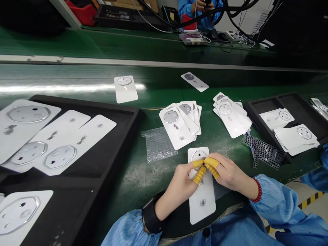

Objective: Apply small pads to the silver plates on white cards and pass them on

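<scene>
A white phone back cover (202, 198) with a round camera ring lies on the green bench in front of me. My left hand (183, 184) and my right hand (228, 172) meet over its upper part, fingers curled, with yellow finger cots on the fingertips. The cotted tips pinch together right at the camera ring. Whether something small sits between them is hidden. A black band is on my left wrist and a red bead bracelet on my right.
Two fanned piles of white covers (180, 124) (232, 114) lie beyond my hands, with a bubble-wrap piece (159, 145) and a dotted black sticker sheet (263, 152). Black trays (112, 153) (299, 106) hold more covers left and right. Single covers (125, 89) (194, 81) ride the belt. Another person sits far across.
</scene>
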The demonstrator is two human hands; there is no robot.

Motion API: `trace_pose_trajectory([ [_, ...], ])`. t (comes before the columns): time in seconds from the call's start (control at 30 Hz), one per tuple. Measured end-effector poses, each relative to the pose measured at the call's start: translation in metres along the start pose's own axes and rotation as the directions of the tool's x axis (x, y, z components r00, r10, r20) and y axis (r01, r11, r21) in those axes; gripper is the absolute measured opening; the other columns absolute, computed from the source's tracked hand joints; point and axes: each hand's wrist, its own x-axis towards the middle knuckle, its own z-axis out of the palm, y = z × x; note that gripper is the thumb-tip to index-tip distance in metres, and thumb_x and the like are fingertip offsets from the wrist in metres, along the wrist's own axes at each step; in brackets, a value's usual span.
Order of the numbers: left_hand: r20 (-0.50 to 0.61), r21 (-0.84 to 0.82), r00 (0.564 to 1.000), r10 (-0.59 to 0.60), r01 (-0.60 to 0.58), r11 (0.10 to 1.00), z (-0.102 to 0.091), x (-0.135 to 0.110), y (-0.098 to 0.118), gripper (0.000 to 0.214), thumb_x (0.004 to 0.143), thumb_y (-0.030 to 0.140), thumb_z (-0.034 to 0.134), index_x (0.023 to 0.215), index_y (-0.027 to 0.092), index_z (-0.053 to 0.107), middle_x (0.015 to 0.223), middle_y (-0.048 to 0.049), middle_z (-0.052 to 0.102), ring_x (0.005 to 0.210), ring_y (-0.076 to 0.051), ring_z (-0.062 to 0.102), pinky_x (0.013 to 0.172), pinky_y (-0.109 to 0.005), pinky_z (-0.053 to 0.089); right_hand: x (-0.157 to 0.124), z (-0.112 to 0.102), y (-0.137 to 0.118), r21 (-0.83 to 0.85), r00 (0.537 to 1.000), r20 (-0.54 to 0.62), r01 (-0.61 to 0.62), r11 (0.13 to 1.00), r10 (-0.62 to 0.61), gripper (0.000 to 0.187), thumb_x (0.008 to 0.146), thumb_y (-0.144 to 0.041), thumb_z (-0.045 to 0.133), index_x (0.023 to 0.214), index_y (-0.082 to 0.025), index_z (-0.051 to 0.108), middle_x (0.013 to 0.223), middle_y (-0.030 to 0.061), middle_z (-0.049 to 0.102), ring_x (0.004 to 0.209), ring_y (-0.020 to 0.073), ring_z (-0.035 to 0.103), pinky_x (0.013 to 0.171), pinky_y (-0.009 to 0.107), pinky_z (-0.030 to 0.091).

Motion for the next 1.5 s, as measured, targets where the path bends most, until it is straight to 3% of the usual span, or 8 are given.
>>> trace_pose_trajectory([
  [0.2, 0.025, 0.049, 0.999, -0.022, 0.021, 0.999, -0.003, 0.007, -0.006, 0.021, 0.081, 0.021, 0.06, 0.091, 0.019, 0.078, 0.091, -0.0078, 0.078, 0.088, -0.029, 0.073, 0.081, -0.038, 0.056, -0.007, 0.013, 0.008, 0.179, 0.981, 0.13, -0.164, 0.97, 0.142, 0.032, 0.08, 0.001, 0.035, 0.105, -0.015, 0.046, 0.095, 0.0106, 0.056, 0.083, 0.0182, 0.057, 0.066, 0.029, 0.055],
  [0.37, -0.116, 0.08, 0.993, -0.037, 0.047, 0.996, -0.041, 0.009, -0.007, 0.024, 0.078, 0.027, 0.067, 0.099, 0.019, 0.076, 0.105, -0.0092, 0.076, 0.096, -0.03, 0.071, 0.087, -0.039, 0.054, -0.018, 0.017, 0.012, 0.277, 0.961, 0.179, -0.255, 0.926, 0.211, 0.034, 0.08, 0.0, 0.036, 0.107, -0.017, 0.047, 0.097, 0.0094, 0.062, 0.086, 0.0184, 0.063, 0.073, 0.032, 0.056],
  [0.53, -0.522, -0.151, 0.851, -0.066, -0.016, 0.988, -0.067, -0.002, 0.017, 0.092, 0.07, 0.028, 0.08, 0.148, 0.022, 0.031, 0.089, -0.0064, 0.076, 0.071, -0.025, 0.072, 0.061, -0.032, 0.059, -0.003, -0.007, 0.027, 0.688, 0.832, 0.341, -0.538, 0.487, 0.438, 0.012, 0.097, -0.023, 0.044, 0.098, -0.018, 0.055, 0.096, 0.0067, 0.065, 0.087, 0.0148, 0.066, 0.081, 0.032, 0.057],
  [0.6, -0.527, -0.309, 0.84, -0.13, -0.046, 0.95, -0.059, -0.006, 0.026, 0.102, 0.066, 0.032, 0.084, 0.148, 0.022, 0.025, 0.084, -0.0055, 0.075, 0.063, -0.024, 0.071, 0.056, -0.031, 0.058, 0.009, -0.019, 0.028, 0.743, 0.788, 0.333, -0.558, 0.37, 0.518, 0.013, 0.096, -0.028, 0.05, 0.095, -0.018, 0.058, 0.094, 0.0058, 0.063, 0.082, 0.0136, 0.065, 0.076, 0.029, 0.057],
  [0.7, -0.273, -0.48, 0.925, -0.262, 0.105, 0.871, -0.039, -0.008, 0.033, 0.065, 0.069, 0.045, 0.08, 0.122, 0.017, 0.054, 0.076, -0.006, 0.074, 0.058, -0.021, 0.069, 0.053, -0.028, 0.057, 0.024, -0.027, 0.016, 0.674, 0.83, 0.027, -0.427, 0.603, 0.558, 0.004, 0.092, -0.021, 0.055, 0.091, -0.019, 0.058, 0.095, 0.0056, 0.059, 0.084, 0.0137, 0.061, 0.072, 0.027, 0.055],
  [0.83, -0.013, -0.61, 0.955, -0.296, 0.227, 0.759, -0.019, -0.009, 0.035, 0.041, 0.071, 0.053, 0.076, 0.088, 0.018, 0.063, 0.065, -0.0012, 0.068, 0.05, -0.013, 0.059, 0.049, -0.022, 0.051, 0.035, -0.013, -0.009, 0.203, 0.944, -0.299, -0.079, 0.976, 0.138, 0.017, 0.088, -0.009, 0.055, 0.101, -0.019, 0.057, 0.098, 0.0092, 0.059, 0.089, 0.0174, 0.058, 0.074, 0.032, 0.052],
  [1.03, -0.07, -0.61, 0.96, -0.273, 0.175, 0.773, -0.017, -0.014, 0.036, 0.028, 0.066, 0.039, 0.08, 0.073, 0.017, 0.064, 0.06, 0.0017, 0.063, 0.049, -0.008, 0.049, 0.044, -0.017, 0.042, 0.035, -0.005, -0.015, 0.001, 0.975, -0.194, 0.109, 0.994, -0.107, 0.016, 0.086, 0.0, 0.052, 0.093, -0.013, 0.057, 0.098, 0.0125, 0.063, 0.091, 0.0192, 0.059, 0.079, 0.039, 0.054],
  [1.5, -0.074, -0.542, 0.97, -0.233, 0.157, 0.825, -0.014, -0.017, 0.036, 0.034, 0.077, 0.044, 0.07, 0.092, 0.014, 0.063, 0.067, -0.0011, 0.065, 0.056, -0.011, 0.052, 0.05, -0.018, 0.045, 0.016, -0.021, -0.017, -0.165, 0.988, 0.023, 0.156, 0.974, -0.154, 0.03, 0.091, -0.007, 0.04, 0.11, -0.007, 0.062, 0.122, 0.019, 0.062, 0.126, 0.0272, 0.052, 0.1, 0.047, 0.05],
])
